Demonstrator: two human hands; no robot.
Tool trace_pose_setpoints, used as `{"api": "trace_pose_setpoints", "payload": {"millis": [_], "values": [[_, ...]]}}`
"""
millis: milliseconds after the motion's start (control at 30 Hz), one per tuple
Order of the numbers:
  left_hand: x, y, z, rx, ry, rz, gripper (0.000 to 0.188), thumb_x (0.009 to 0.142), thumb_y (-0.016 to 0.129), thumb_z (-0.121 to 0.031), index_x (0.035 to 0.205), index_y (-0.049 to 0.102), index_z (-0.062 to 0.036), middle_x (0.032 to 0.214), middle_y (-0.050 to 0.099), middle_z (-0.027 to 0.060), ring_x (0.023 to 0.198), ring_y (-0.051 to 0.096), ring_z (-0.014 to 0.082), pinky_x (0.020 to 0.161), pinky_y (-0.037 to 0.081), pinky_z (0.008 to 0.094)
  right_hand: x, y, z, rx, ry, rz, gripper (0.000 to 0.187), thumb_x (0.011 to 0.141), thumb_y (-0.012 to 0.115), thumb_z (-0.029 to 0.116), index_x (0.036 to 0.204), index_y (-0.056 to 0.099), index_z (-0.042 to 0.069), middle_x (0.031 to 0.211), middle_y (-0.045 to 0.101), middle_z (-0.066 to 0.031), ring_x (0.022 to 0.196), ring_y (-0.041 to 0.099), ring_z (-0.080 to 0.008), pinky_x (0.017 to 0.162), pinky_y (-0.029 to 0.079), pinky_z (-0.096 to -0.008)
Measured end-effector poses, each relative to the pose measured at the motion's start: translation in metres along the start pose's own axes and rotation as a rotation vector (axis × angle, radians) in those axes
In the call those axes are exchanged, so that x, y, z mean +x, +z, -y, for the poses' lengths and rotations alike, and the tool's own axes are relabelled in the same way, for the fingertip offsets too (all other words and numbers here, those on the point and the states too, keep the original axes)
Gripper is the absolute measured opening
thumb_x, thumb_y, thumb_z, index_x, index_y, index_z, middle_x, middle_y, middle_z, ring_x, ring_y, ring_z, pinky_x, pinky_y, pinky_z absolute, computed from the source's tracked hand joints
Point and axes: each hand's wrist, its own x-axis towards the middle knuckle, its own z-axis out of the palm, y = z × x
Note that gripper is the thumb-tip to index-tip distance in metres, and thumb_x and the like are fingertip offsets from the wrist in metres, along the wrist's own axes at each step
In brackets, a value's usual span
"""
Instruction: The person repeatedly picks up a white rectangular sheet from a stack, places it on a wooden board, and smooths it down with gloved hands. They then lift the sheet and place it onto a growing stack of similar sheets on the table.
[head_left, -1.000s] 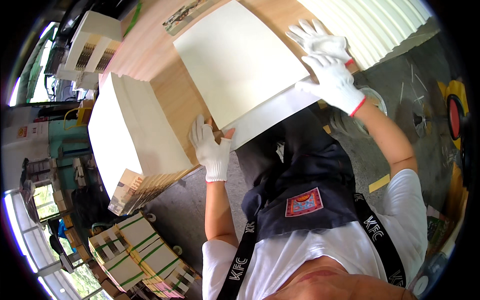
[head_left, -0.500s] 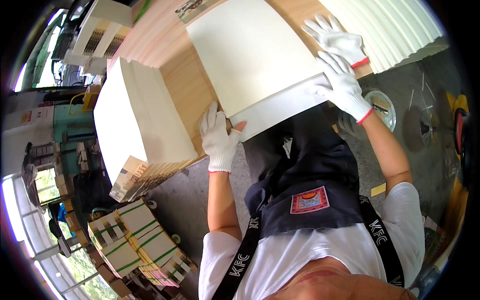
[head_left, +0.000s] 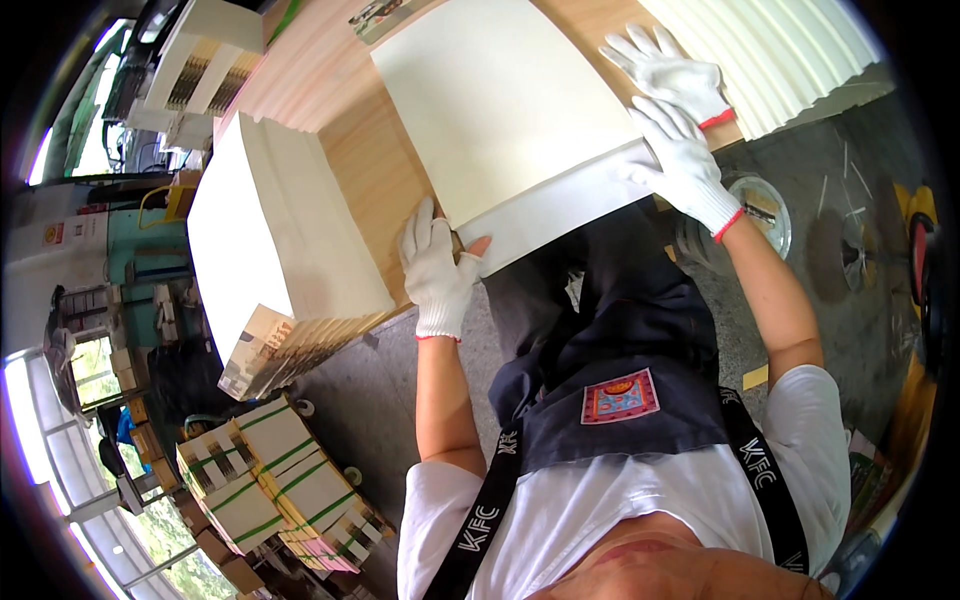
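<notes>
- While the cream rectangular paper sheet (head_left: pixel 510 110) lies on the brown wooden table (head_left: pixel 350 140), the white-gloved left hand (head_left: pixel 437 262) is at its near-left corner.
- The white-gloved right hand (head_left: pixel 685 165) is at its near-right corner; both hands are spread.

Pale sheet (head_left: pixel 510 105) cropped at top, ridged stack (head_left: pixel 775 60) likewise (far ends unseen), tub (head_left: pixel 768 212) partly behind right forearm (head_left: pixel 770 290)

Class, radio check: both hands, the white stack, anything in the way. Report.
Left hand at near left corner of white stack; right hand, open, at its near right corner. Stack flat on table. Loose glove just beyond right hand, beside stack.
</notes>
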Motion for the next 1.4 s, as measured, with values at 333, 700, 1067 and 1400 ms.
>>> {"api": "trace_pose_setpoints", "payload": {"millis": [333, 700, 1067, 1400], "values": [[0.001, 0.001, 0.004, 0.060, 0.002, 0.056, 0.054, 0.082, 0.074, -0.037, 0.115, 0.059, 0.0030, 0.150, 0.043, 0.0190, 0.136, 0.039, 0.0404, 0.110, 0.036, 0.0455, 0.000, -0.008, 0.006, 0.010, 0.025, 0.056, 0.085, 0.088, 0.059, 0.062, 0.152, 0.036, 0.012, 0.161, 0.028, -0.0058, 0.148, 0.022, -0.0276, 0.121, 0.019, -0.0456], [0.016, -0.013, -0.071, -0.150, 0.230, -0.208, 0.047, 0.056, 0.090, -0.023, 0.098, 0.069, -0.0135, 0.099, 0.068, 0.0038, 0.094, 0.062, 0.0281, 0.087, 0.048, 0.0416, -0.001, -0.002, -0.011, 0.438, -0.054, -0.242, 0.069, 0.091, 0.068, 0.041, 0.147, 0.042, 0.008, 0.146, 0.047, -0.0196, 0.139, 0.041, -0.0336, 0.114, 0.034, -0.0426], [0.055, 0.020, -0.129, -0.051, 0.363, -0.020, 0.044, 0.060, 0.086, -0.036, 0.094, 0.070, -0.0133, 0.088, 0.067, 0.0042, 0.082, 0.063, 0.0259, 0.073, 0.050, 0.0386, -0.005, -0.014, -0.010, 0.606, -0.065, -0.254, 0.055, 0.094, 0.066, 0.034, 0.139, 0.051, 0.005, 0.144, 0.050, -0.0173, 0.137, 0.044, -0.0305, 0.113, 0.035, -0.0399], [0.023, 0.009, -0.111, 0.098, 0.314, -0.108, 0.062, 0.061, 0.071, -0.003, 0.121, 0.060, -0.0149, 0.142, 0.050, 0.0125, 0.128, 0.049, 0.0378, 0.105, 0.042, 0.0466, 0.025, -0.037, 0.000, 0.425, -0.372, -0.302, 0.028, 0.098, 0.056, 0.032, 0.108, 0.071, 0.011, 0.112, 0.068, -0.0053, 0.110, 0.061, -0.0259, 0.099, 0.045, -0.0398]]}}
